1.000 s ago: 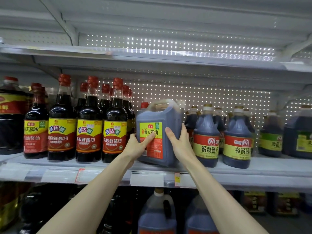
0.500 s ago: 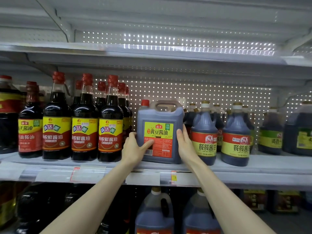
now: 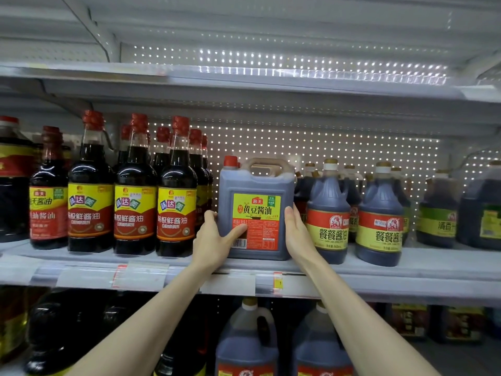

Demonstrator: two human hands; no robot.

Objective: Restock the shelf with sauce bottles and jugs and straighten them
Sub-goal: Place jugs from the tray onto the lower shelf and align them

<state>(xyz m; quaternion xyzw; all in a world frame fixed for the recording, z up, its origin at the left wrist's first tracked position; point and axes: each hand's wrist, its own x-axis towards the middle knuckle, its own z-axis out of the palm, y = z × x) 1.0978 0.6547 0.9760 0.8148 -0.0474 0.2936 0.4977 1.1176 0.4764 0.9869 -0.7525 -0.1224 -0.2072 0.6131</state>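
Note:
A square soy sauce jug [image 3: 257, 185] with a red cap, a moulded handle and a yellow-and-red label stands upright on the middle shelf [image 3: 423, 263], label facing me. My left hand [image 3: 214, 240] grips its lower left corner, thumb lying across the front by the barcode. The straight fingers of my right hand [image 3: 298, 234] press flat against the jug's right side. The jug sits between the tall bottles on its left and the round jugs on its right.
Tall red-capped soy sauce bottles [image 3: 135, 210] fill the shelf to the left. Round-shouldered jugs [image 3: 379, 215] with red-and-yellow labels stand close on the right, and green-labelled ones [image 3: 439, 221] beyond. More jugs [image 3: 246, 346] sit on the shelf below. Price tags [image 3: 141, 275] line the shelf edge.
The jug, tilted and turned a second ago, now stands upright and square on the shelf, label forward. Both hands stayed on its sides.

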